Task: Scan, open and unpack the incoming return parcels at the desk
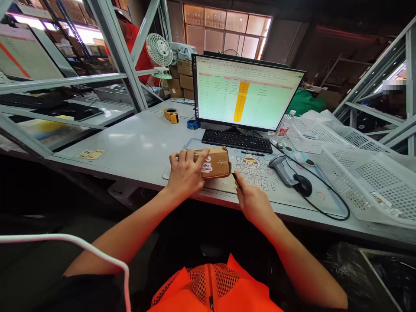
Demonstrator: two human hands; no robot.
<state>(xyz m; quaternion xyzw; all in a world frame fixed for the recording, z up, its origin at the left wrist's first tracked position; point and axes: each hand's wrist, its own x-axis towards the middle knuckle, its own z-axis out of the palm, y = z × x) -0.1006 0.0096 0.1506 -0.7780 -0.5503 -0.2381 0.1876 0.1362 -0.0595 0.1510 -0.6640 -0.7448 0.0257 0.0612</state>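
Note:
A small brown cardboard box (218, 164) with a white label lies on the desk mat in front of the keyboard. My left hand (186, 170) grips it, fingers bent over its left part and hiding that end. Close to the box's right end, my right hand (253, 195) is closed round a utility knife (237, 181) with a dark, partly yellow body. The knife's tip points at the lower right corner of the box; whether it touches the cardboard I cannot tell. Beneath both is the printed desk mat (269, 173).
Behind the box stand a black keyboard (237, 140) and a monitor (243, 93). To the right lie a barcode scanner (282, 170), a black mouse (303, 185), a looping cable and white plastic baskets (367, 182). Tape rolls (171, 115) sit at the back left, near a metal frame (125, 56).

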